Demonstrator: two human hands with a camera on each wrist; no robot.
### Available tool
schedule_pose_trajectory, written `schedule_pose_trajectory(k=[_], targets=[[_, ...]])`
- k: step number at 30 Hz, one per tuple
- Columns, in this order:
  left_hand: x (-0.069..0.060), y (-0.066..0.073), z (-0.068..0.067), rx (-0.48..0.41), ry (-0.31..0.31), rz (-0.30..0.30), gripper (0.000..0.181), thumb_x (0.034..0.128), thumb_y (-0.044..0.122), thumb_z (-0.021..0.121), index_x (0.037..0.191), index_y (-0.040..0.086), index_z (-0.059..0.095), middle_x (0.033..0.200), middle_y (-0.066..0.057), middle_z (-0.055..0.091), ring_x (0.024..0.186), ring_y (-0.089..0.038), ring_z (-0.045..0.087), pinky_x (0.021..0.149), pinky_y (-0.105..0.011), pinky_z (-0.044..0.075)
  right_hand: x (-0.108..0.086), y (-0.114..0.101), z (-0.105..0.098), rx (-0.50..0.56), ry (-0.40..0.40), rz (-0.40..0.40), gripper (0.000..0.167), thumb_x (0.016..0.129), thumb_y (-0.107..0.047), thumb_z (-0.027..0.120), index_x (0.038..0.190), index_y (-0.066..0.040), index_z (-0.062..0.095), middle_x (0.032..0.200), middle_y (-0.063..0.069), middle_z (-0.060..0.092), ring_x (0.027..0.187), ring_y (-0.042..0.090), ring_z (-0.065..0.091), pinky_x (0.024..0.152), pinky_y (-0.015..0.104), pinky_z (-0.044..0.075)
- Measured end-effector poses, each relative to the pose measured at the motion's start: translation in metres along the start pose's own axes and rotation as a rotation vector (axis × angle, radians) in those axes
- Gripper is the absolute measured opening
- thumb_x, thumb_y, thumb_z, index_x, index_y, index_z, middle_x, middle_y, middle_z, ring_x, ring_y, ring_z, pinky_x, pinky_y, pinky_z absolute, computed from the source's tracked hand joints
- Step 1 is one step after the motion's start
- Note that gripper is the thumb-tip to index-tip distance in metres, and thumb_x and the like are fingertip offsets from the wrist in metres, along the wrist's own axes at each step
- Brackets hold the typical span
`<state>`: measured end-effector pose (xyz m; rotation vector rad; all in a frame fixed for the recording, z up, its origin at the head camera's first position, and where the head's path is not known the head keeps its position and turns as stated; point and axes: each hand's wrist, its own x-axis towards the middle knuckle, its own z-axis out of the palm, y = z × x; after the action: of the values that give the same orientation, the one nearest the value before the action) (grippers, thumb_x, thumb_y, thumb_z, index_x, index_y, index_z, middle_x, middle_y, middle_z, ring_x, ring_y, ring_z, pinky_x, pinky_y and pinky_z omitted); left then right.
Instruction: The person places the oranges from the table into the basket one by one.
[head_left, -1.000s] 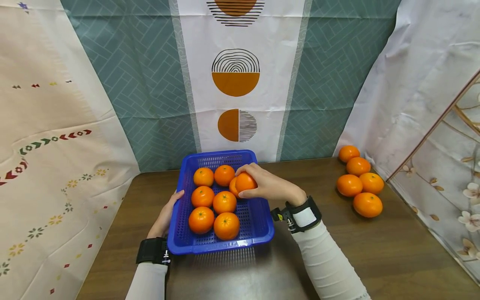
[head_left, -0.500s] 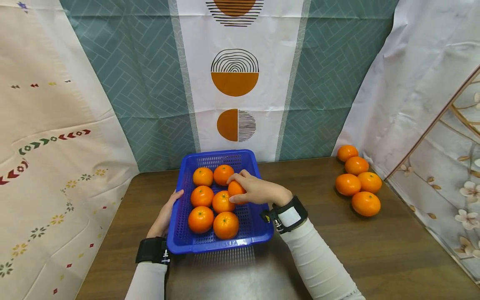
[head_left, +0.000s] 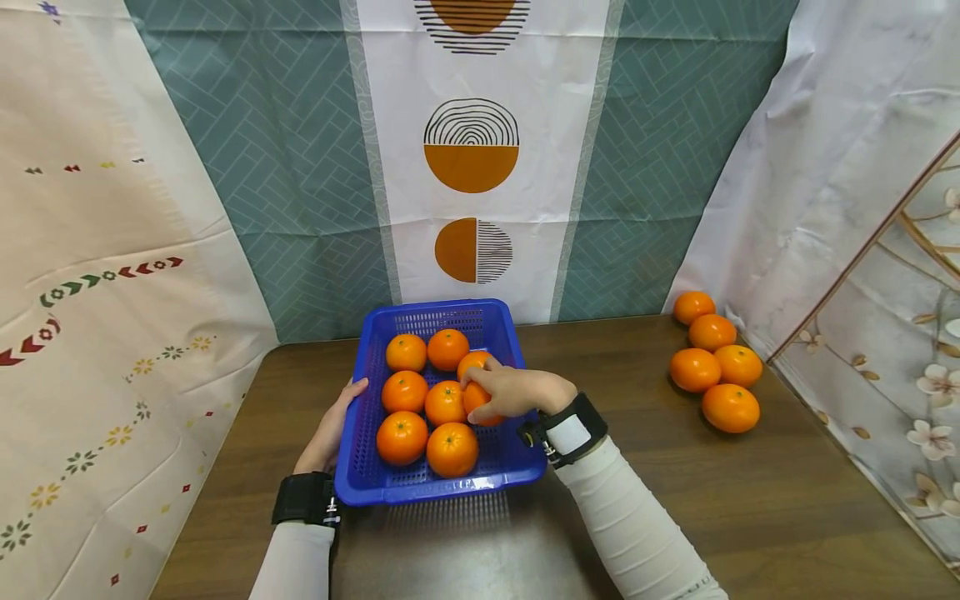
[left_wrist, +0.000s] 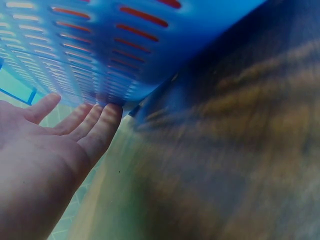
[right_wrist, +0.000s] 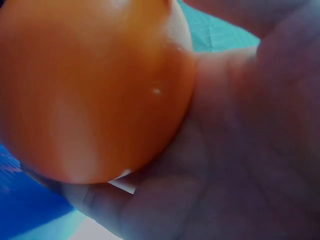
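A blue plastic basket (head_left: 491, 482) with slotted walls stands on the table, holding several oranges (head_left: 403, 438) in rows. My right hand (head_left: 519, 390) reaches over its right wall and grips an orange (head_left: 480, 402) low in the basket, beside the middle row. Thumb and fingers curl round this orange (right_wrist: 95, 90) in the right wrist view. Just behind it, another orange (head_left: 474, 362) is partly covered by the hand. My left hand (head_left: 330, 433) lies along the basket's left side. In the left wrist view its fingers (left_wrist: 102, 130) are nearly straight against the slotted outer wall.
Several more oranges (head_left: 694, 370) sit in a cluster on the wooden table (head_left: 622, 358) at the right, near the flowered cloth. A patterned cloth (head_left: 315, 250) hangs along the table's back edge. Another printed cloth (head_left: 135, 333) borders the left side.
My right hand has carried its orange down into the basket, left and then slightly towards me, uncovering more of the orange behind. The left hand stays at the basket's side.
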<state>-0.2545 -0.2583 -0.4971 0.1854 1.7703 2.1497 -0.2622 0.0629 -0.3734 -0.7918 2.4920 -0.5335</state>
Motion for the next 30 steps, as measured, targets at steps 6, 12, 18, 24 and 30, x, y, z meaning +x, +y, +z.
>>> schedule_pose_trajectory(k=[6,12,18,24,30], targets=[[0.000,0.000,0.000,-0.007,-0.002,-0.011,0.070,0.1112,0.053,0.031,0.166,0.035,-0.009,0.171,-0.012,0.009,0.148,-0.039,0.027,0.107,-0.046,0.045,0.004,0.001,0.003,-0.039,-0.028,0.016,0.041,0.095,-0.029,0.076,0.129,-0.020,0.055,0.130,0.013,0.043,0.113,0.028,0.053,0.098,0.043,0.045],[0.000,0.000,-0.001,-0.002,-0.006,-0.004,0.070,0.1114,0.053,0.030,0.166,0.035,-0.010,0.171,-0.011,0.007,0.148,-0.039,0.026,0.107,-0.045,0.044,0.007,0.000,0.003,-0.059,-0.055,-0.008,0.040,0.091,-0.023,0.080,0.124,-0.018,0.056,0.114,0.004,0.055,0.106,0.022,0.052,0.093,0.037,0.043],[0.001,-0.001,-0.001,-0.010,-0.011,0.006,0.069,0.1117,0.052,0.030,0.167,0.034,-0.008,0.171,-0.012,0.009,0.148,-0.039,0.027,0.107,-0.046,0.044,0.012,-0.002,0.007,-0.067,-0.063,-0.008,0.042,0.088,-0.018,0.082,0.123,-0.015,0.058,0.109,0.001,0.058,0.101,0.019,0.052,0.091,0.033,0.044],[0.001,-0.001,-0.002,0.008,-0.013,0.005,0.069,0.1117,0.053,0.029,0.166,0.035,-0.009,0.171,-0.012,0.008,0.148,-0.041,0.027,0.109,-0.050,0.043,0.014,-0.004,0.009,-0.093,-0.064,0.015,0.042,0.089,-0.019,0.082,0.124,-0.015,0.059,0.109,0.003,0.058,0.102,0.021,0.052,0.092,0.035,0.046],[0.001,0.000,-0.002,-0.003,-0.004,-0.007,0.069,0.1111,0.054,0.030,0.166,0.035,-0.007,0.170,-0.013,0.011,0.146,-0.038,0.031,0.106,-0.047,0.046,0.013,-0.004,0.008,-0.158,-0.047,0.019,0.042,0.090,-0.017,0.080,0.128,-0.014,0.062,0.119,0.004,0.062,0.107,0.020,0.052,0.097,0.037,0.046]])
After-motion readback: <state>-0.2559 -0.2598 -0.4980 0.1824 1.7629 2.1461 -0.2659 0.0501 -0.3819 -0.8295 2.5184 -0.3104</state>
